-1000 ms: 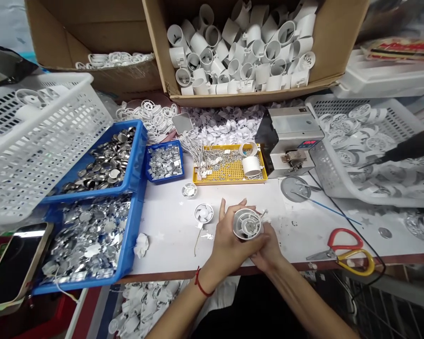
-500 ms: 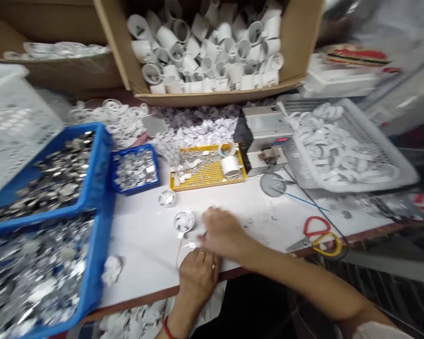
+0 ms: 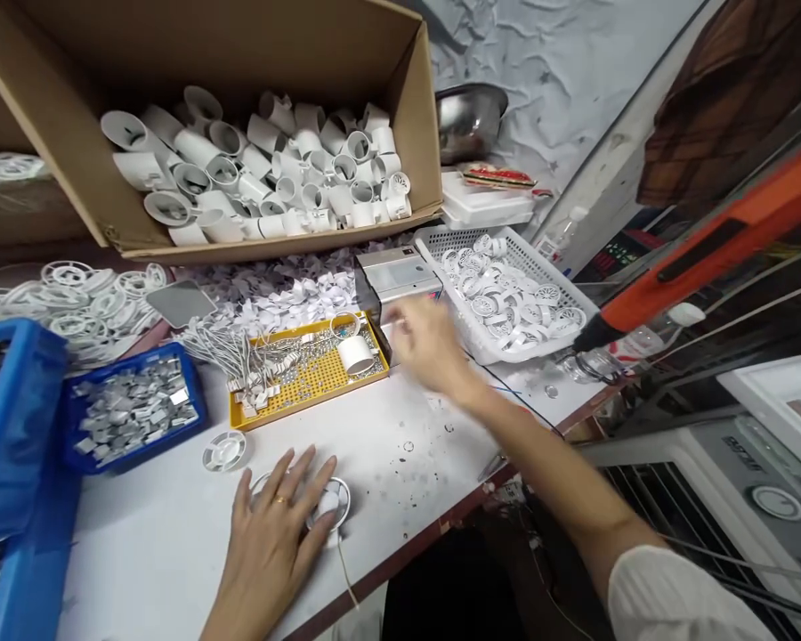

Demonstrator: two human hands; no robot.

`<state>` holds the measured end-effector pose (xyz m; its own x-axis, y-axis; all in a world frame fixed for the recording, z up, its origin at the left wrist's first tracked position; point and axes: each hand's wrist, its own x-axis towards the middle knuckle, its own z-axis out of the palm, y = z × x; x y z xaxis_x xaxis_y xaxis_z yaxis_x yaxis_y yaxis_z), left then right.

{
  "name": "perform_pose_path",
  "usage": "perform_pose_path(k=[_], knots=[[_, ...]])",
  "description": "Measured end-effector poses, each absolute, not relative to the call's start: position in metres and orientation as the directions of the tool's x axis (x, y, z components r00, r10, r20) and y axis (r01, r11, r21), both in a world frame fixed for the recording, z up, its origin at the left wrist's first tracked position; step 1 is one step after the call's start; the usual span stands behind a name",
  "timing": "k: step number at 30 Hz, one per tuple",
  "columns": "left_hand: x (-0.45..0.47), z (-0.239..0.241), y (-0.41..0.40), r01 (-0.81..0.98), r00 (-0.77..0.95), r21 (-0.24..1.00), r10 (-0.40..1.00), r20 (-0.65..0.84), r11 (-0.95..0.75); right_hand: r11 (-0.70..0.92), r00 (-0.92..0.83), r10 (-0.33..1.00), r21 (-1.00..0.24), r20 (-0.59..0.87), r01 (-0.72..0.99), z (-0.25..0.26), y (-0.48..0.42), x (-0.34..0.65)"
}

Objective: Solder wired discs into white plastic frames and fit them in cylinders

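My left hand (image 3: 277, 521) lies with spread fingers over a white round plastic part (image 3: 342, 506) on the white tabletop. White pieces show inside that part, and a thin pale cord (image 3: 347, 574) runs from it towards the table edge. Part of it is hidden by the fingers. My right hand (image 3: 424, 343), smeared by motion, is in front of the small grey machine (image 3: 400, 272); whether it holds anything cannot be seen. Left of it, a yellow tray (image 3: 313, 392) holds small metal bits, white connectors and a white cylinder (image 3: 356, 354). A second white round part (image 3: 225, 451) lies near the left hand.
A cardboard box (image 3: 273, 245) of white cylinders stands behind. Blue bins (image 3: 23, 401) and a small blue tray (image 3: 197, 401) of metal pieces are left. On the right are a white basket (image 3: 507, 354) of round parts and a hanging orange power screwdriver (image 3: 700, 254).
The view has swung right. My hands, close together before, have parted: the left now spreads over the round part, while the right has moved away to the machine. The orange screwdriver has come into view.
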<state>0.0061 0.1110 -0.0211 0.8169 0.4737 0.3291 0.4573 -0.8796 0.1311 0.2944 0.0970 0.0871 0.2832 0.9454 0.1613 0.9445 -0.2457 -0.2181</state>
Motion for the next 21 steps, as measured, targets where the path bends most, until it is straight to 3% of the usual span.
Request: perform_pose_path(k=[1, 2, 5, 11, 21], knots=[[0.010, -0.027, 0.105, 0.486, 0.806, 0.113, 0.494, 0.326, -0.867, -0.461, 0.463, 0.877, -0.046, 0.128, 0.886, 0.096, 0.105, 0.325], [0.014, -0.032, 0.098, 0.525, 0.781, 0.110, 0.529, 0.332, -0.844, -0.564, 0.559, 0.822, 0.018, 0.107, 0.826, 0.101, 0.112, 0.354], [0.017, -0.039, 0.083, 0.617, 0.701, 0.118, 0.611, 0.367, -0.778, -0.685, 0.693, 0.720, 0.129, -0.028, 0.717, 0.093, 0.127, 0.425], [0.017, -0.037, 0.083, 0.636, 0.682, 0.096, 0.616, 0.394, -0.766, -0.664, 0.713, 0.664, 0.262, -0.225, 0.700, 0.050, 0.141, 0.486], [0.018, -0.038, 0.081, 0.653, 0.664, 0.108, 0.635, 0.395, -0.750, -0.609, 0.650, 0.736, 0.237, -0.188, 0.757, 0.037, 0.132, 0.495]])
